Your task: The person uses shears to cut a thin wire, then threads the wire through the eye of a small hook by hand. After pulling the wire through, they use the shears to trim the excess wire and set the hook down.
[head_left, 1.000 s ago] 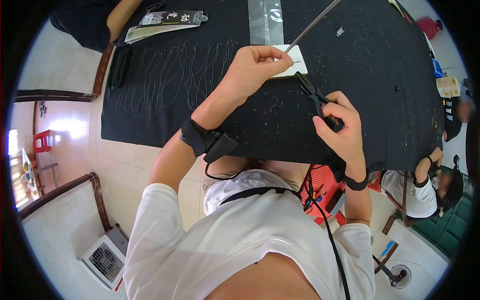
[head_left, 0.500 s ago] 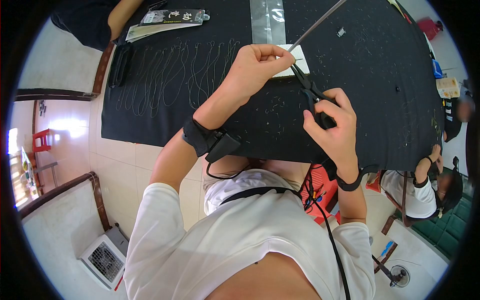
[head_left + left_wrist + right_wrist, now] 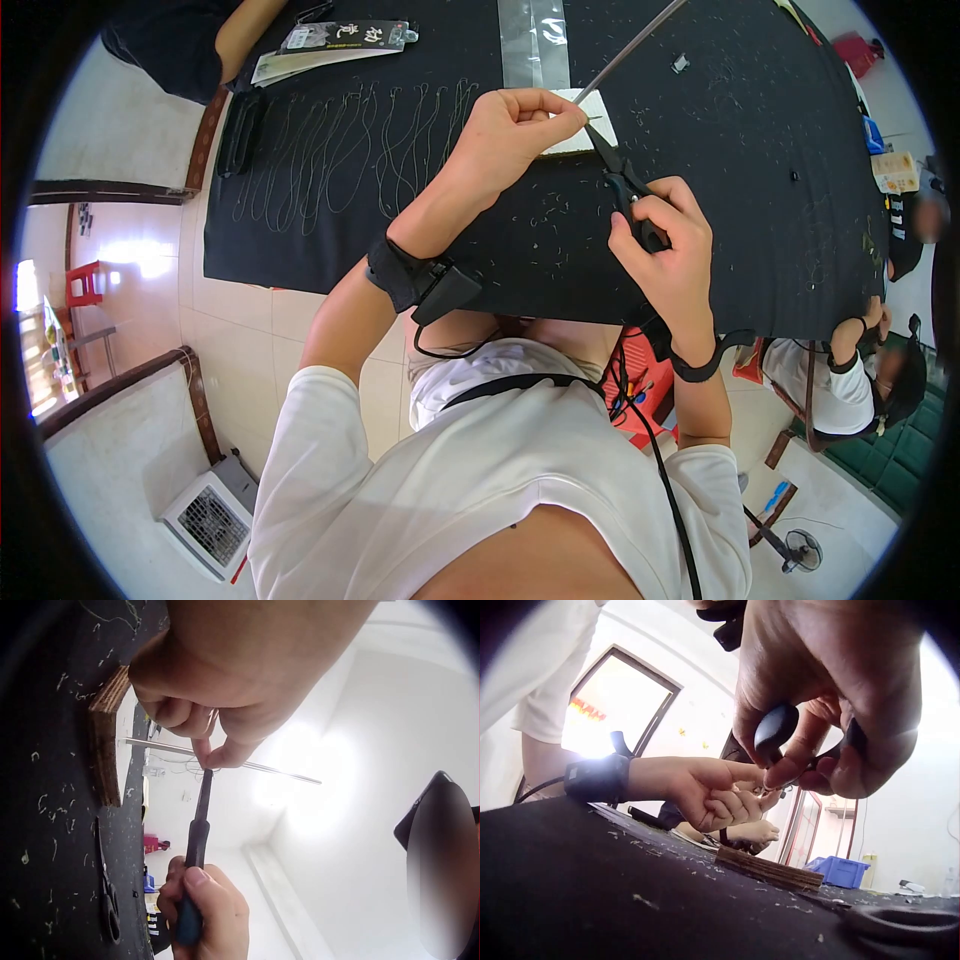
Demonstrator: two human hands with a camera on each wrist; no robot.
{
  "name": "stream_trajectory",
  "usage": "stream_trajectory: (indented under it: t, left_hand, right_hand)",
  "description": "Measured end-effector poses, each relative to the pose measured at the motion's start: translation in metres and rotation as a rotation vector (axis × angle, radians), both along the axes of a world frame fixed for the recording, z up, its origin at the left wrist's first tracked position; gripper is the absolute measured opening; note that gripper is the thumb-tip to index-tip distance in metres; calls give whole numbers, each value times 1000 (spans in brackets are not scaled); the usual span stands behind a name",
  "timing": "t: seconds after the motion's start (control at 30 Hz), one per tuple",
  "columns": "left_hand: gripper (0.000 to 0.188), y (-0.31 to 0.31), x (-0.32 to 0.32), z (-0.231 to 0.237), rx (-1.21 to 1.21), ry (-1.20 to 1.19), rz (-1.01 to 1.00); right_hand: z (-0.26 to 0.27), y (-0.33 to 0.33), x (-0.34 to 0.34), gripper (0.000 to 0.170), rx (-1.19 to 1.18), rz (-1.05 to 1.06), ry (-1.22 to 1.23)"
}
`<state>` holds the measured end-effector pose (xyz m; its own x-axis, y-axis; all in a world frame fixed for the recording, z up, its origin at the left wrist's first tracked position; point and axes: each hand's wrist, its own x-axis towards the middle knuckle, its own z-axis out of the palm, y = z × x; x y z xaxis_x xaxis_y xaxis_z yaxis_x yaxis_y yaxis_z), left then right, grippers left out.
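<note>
My left hand [image 3: 500,145] pinches something tiny between thumb and index finger, beside a thin metal rod [image 3: 632,47] that rises from a white-topped board [image 3: 598,130]. My right hand [image 3: 675,250] grips black pliers [image 3: 622,175], their tips at the left fingertips. In the left wrist view the pliers [image 3: 199,836] point at the pinching fingers, and the rod [image 3: 289,775] passes behind them. The board [image 3: 109,742] shows layered brown edges there. In the right wrist view the right hand [image 3: 840,690] has its fingers round the dark handles [image 3: 775,735]. The pinched piece is mostly hidden.
Looped thin cords [image 3: 320,160] lie left on the black cloth [image 3: 400,250], near a printed packet [image 3: 345,37]. A clear plastic sleeve [image 3: 533,45] lies behind the board. Scissors [image 3: 109,900] and small clippings lie on the cloth. Other people sit at the table's sides.
Over the last second my right hand has moved left and slightly up, bringing the plier tips from below the board's edge to the left fingertips. My left hand has barely moved.
</note>
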<state>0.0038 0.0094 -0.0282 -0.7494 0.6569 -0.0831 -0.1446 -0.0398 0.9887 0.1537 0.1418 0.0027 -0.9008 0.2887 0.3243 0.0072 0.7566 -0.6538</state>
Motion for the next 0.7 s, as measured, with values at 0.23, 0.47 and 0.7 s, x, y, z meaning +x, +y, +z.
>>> stream_trajectory:
  t: [0.23,0.47,0.7]
  left_hand:
    - [22,1,-1,-2,17,6,22]
    - [21,0,-1,0,19,24,33]
    - [21,2,0,-2,27,24,30]
  right_hand:
    - [1,1,3,16,-35,-3,-17]
    - [1,4,7,16,-34,16,2]
    - [0,0,3,16,173,-23,79]
